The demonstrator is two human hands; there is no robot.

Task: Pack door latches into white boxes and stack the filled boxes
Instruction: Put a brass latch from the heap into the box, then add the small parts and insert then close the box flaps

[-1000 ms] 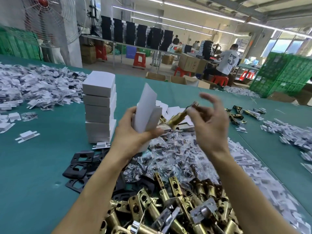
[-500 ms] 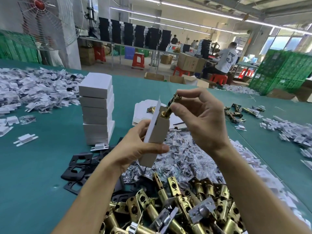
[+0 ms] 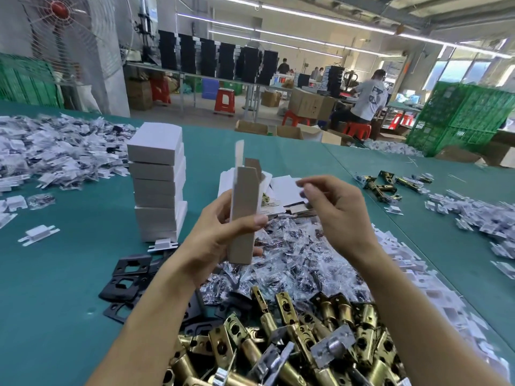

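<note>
Left side: your left grip (image 3: 211, 240) wraps the white box (image 3: 243, 218), thumb across its front face and fingers behind, holding it upright above the surface (image 3: 55, 316).
Right side: your right grip (image 3: 334, 213) hovers just beside the box's upper end, fingers loosely curled and apparently empty; the fingertips are blurred.
Box top: the top flap (image 3: 239, 151) stands up, so the mouth is open. Whether a latch sits inside is hidden.
Step, as judged: tuck the flap shut, then add the box to the stack.
Stack: the filled boxes (image 3: 157, 185) stand near, to the left, their layers not quite flush.
Below: the brass door latches (image 3: 292, 344) are heaped nearest you, with bagged screws (image 3: 292, 254) beyond and black plates (image 3: 125, 277) to the left.
Risk, tipping: if you tilt the box before closing it, anything inside can slide out into the heap.
Risk, flap: squeezing hard with the thumb may bow the wall, so the flap jams or creases.
Risk, stack: it is tall and uneven; a careless placement or a sideways nudge could topple it.
</note>
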